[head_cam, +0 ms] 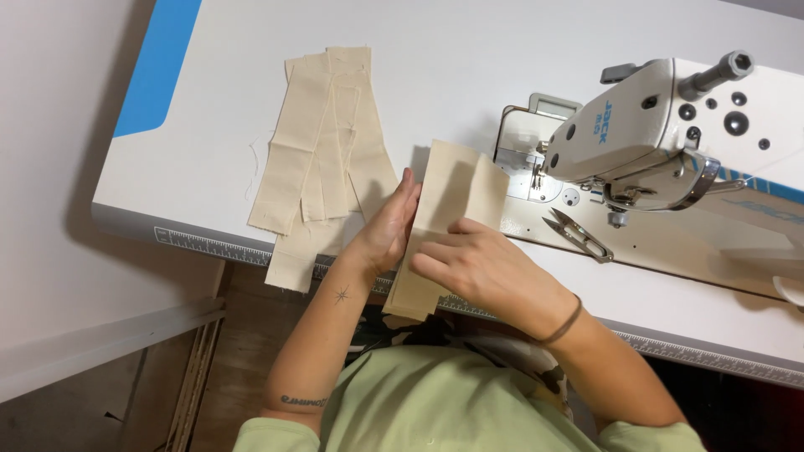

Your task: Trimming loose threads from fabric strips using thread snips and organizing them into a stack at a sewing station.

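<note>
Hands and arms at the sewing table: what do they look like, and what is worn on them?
Both are bare. The left hand has a small star tattoo at the wrist and a line of tattooed script near the elbow. The right hand has a thin dark band around its wrist. Short light-green sleeves.

A folded fabric piece (452, 218) lies on the tabletop (469, 59) at its near edge, just left of the sewing machine (653, 134), with the left hand (387, 230) against its left side and the right hand (473, 264) resting on top of it. A pile of fabric strips (322, 151) lies further left, its lowest strip hanging over the edge. Thread snips (578, 234) lie right of the folded piece, in front of the machine's head.
</note>
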